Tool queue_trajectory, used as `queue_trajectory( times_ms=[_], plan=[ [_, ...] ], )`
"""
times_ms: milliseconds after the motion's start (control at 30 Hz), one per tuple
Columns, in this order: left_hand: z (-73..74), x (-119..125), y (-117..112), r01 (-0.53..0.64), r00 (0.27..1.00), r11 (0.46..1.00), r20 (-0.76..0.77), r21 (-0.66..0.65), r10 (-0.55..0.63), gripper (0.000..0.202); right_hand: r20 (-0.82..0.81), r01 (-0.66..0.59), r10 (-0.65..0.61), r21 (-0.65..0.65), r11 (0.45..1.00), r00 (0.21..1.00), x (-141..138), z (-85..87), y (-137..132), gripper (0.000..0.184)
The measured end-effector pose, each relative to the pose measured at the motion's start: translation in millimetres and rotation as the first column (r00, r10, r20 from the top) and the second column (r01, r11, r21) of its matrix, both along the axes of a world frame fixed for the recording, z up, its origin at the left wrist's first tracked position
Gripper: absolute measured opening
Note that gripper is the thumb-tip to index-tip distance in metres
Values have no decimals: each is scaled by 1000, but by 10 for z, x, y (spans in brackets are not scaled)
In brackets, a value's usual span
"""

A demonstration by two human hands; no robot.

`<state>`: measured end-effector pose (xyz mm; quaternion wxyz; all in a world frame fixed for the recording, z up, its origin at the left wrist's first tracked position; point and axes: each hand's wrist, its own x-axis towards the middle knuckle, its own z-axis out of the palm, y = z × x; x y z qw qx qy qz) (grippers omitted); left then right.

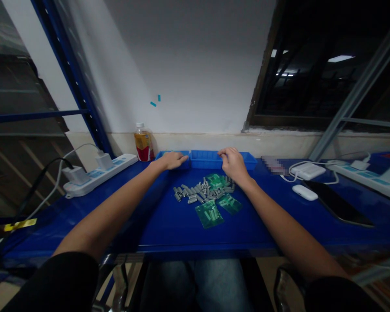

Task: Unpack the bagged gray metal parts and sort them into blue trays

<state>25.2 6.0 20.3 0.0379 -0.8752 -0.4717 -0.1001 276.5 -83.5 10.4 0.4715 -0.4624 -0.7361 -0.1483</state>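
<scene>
Both my arms reach forward over a dark blue table (169,229). My left hand (173,160) lies flat, fingers stretched out, against the left end of a shallow blue tray (204,159) at the back. My right hand (233,164) curls its fingers over the tray's front rim near the right side. Just in front of the tray lies a heap of several small grey metal cylinders (195,192). Beside and among them lie green transparent bags (209,213), some with cylinders inside.
A white power strip (99,173) with plugged chargers lies at the left. A drink bottle (143,147) stands by the wall. At the right are a white charger box (307,170), a small white case (305,192), a dark phone (339,203) and another power strip (370,175).
</scene>
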Motion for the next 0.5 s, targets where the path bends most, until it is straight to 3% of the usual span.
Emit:
queue_trajectory(
  times_ms=[133, 233, 333, 433, 500],
  plan=[
    [-66, 61, -276, 81, 993, 983, 73, 164, -94, 40, 136, 89, -68, -148, 985, 988, 21, -24, 17, 24],
    [-157, 96, -569, 193, 956, 942, 162, 275, -243, 34, 192, 199, -148, -284, 938, 970, 17, -65, 20, 24],
    [-257, 101, -843, 242, 934, 940, 204, 239, -292, 29, 212, 268, -194, -415, 870, 958, 7, -156, 19, 14],
    [-338, 87, -1008, 214, 931, 963, 265, 162, -251, 26, 243, 327, -226, -564, 759, 943, -9, -262, 20, 43],
    [-370, 79, -1048, 195, 926, 973, 303, 123, -224, 25, 229, 314, -218, -582, 750, 949, -24, -309, 31, 45]
  ],
)
